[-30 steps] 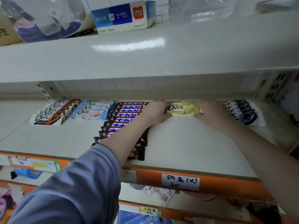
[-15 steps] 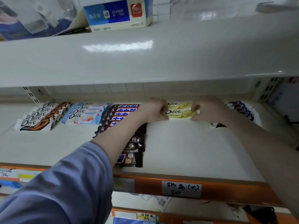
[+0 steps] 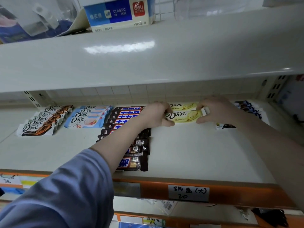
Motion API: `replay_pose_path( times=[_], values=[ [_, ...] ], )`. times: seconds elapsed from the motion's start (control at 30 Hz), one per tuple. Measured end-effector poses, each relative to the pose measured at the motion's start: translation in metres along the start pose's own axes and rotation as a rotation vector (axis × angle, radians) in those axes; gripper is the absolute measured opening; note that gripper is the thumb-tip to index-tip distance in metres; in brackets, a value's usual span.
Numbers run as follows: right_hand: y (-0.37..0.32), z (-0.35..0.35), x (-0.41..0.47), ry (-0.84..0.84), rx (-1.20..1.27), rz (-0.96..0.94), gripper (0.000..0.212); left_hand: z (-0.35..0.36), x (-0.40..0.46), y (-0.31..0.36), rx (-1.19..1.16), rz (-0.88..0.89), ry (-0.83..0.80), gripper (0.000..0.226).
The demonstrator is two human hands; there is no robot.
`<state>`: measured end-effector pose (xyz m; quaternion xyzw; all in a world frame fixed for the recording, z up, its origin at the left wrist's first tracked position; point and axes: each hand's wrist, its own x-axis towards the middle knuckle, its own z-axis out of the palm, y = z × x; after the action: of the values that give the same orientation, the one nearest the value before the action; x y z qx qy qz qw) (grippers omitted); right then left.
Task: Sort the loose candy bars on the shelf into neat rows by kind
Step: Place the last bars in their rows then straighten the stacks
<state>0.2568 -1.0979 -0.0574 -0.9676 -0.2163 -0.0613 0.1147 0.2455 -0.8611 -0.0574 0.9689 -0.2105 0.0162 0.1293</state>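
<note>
Two yellow Dove bars (image 3: 184,116) lie at the back of the white shelf (image 3: 197,155). My left hand (image 3: 156,115) pinches the front bar's left end and my right hand (image 3: 215,110) pinches its right end. To the left run a row of dark Snickers bars (image 3: 125,119), a row of light blue Dove bars (image 3: 87,116) and a row of brown Dove bars (image 3: 44,120). Dark blue bars (image 3: 250,109) lie at the far right, partly hidden by my right arm, with one loose bar (image 3: 225,125) in front of them.
An upper shelf (image 3: 148,51) overhangs closely, carrying a blue Deli box (image 3: 118,14) and clear packaging. The orange front rail (image 3: 156,189) bears a handwritten price label (image 3: 188,192). More goods sit on the shelf below.
The camera view shifted slightly downward and left. Both hands have drawn in on the ends of the front yellow Dove bar; a second yellow bar now shows behind it.
</note>
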Motion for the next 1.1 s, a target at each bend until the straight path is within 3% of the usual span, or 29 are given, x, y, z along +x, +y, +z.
replay_pose_path(
  times=[0.2, 0.47, 0.83, 1.0, 1.1],
  values=[
    [0.001, 0.002, -0.001, 0.155, -0.120, -0.122, 0.043, 0.002, 0.006, -0.004, 0.117, 0.059, 0.144, 0.051],
    [0.001, 0.001, 0.007, 0.162, -0.251, -0.128, 0.037, 0.010, 0.017, -0.008, 0.044, 0.013, 0.159, 0.045],
    [-0.004, 0.006, -0.001, 0.149, -0.131, -0.043, 0.036, 0.007, 0.007, -0.003, 0.120, -0.015, 0.180, 0.051],
    [-0.023, 0.004, -0.014, 0.219, -0.080, 0.033, 0.030, -0.010, -0.023, 0.000, 0.181, -0.098, 0.268, 0.050],
    [-0.046, 0.007, -0.026, 0.192, -0.049, 0.031, 0.030, -0.020, -0.048, -0.006, 0.212, -0.158, 0.241, 0.045]
  ],
)
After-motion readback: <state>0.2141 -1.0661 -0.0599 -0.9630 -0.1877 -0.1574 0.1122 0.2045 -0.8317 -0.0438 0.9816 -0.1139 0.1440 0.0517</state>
